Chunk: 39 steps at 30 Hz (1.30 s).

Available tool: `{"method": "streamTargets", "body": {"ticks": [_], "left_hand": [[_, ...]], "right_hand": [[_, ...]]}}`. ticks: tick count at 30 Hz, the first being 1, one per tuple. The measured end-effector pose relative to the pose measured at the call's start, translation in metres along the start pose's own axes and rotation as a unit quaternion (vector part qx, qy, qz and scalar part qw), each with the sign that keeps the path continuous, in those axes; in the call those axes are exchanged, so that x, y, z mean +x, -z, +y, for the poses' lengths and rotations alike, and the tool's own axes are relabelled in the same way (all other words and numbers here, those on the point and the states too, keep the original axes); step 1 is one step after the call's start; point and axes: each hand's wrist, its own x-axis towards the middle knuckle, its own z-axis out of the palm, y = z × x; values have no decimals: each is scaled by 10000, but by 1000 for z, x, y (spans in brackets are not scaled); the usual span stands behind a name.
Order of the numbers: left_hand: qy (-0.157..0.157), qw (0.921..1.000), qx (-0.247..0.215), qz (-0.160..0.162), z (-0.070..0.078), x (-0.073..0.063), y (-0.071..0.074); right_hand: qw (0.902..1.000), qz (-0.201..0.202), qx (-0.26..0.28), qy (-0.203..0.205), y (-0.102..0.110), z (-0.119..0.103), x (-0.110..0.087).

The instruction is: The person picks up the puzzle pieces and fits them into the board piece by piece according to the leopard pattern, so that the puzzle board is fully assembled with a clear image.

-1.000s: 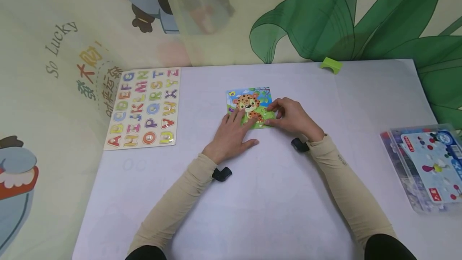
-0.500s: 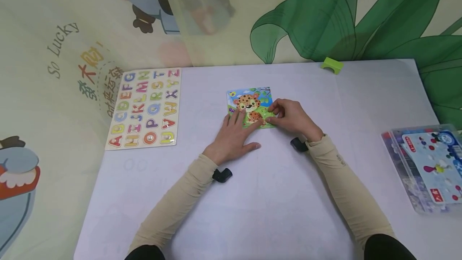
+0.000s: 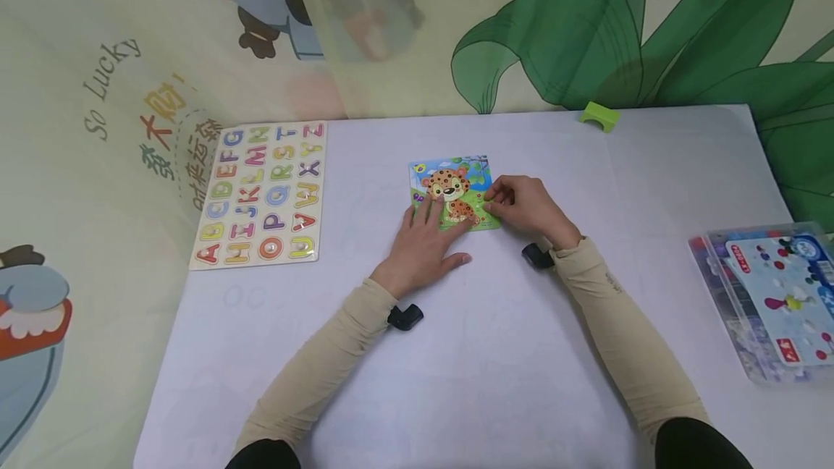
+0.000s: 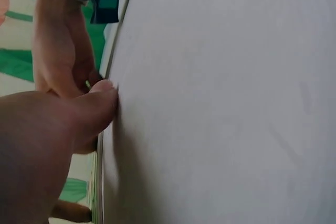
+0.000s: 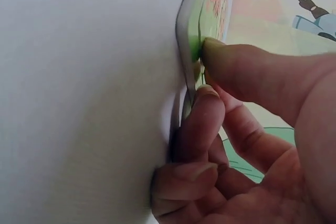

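Observation:
A small square jigsaw puzzle (image 3: pixel 451 174) with a cartoon leopard lies on the white table. My left hand (image 3: pixel 420 253) rests on its lower left part, fingers spread and nearly straight, covering some of the picture. At the right edge, my right hand (image 3: pixel 531 207) holds the puzzle by thumb and forefinger. In the right wrist view, the thumb presses the top of the puzzle (image 5: pixel 195 14), where a seam shows, and curled fingers meet its side. Mostly the thumb side of my left hand (image 4: pixel 37 150) shows in the left wrist view.
An alphabet board (image 3: pixel 257 194) with coloured letters lies at the left. A clear plastic box (image 3: pixel 736 310) with a printed card stands at the right. Near the back edge sits a green arched block (image 3: pixel 599 117). A printed cloth (image 3: pixel 404 85) hangs behind the table (image 3: pixel 469 382).
The right thumb has shifted slightly up along the puzzle's right edge, closer to the forefinger. The left hand has stayed almost still on the puzzle.

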Motion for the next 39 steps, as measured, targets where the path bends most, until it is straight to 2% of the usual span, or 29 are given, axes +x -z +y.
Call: {"method": "streamTargets", "body": {"ticks": [3,7,17,26,30,39], "left_hand": [[-48,9998,88,152,2,1,-1],[-122,9995,-10,282,4,3,-2],[-335,9982,-499,18,-1,0,0],[-307,9974,-640,-119,-2,-2,1],[-301,9975,-628,-135,-3,0,1],[-372,9945,-977,-113,-6,1,-3]], "right_hand": [[9998,3,123,-167,-2,0,0],[9995,42,181,-253,-2,1,0],[9990,128,208,-376,-2,3,-2],[9995,-14,145,-264,2,4,-1],[9993,-49,178,-329,5,2,-2],[9988,106,184,-439,4,2,-3]]}}
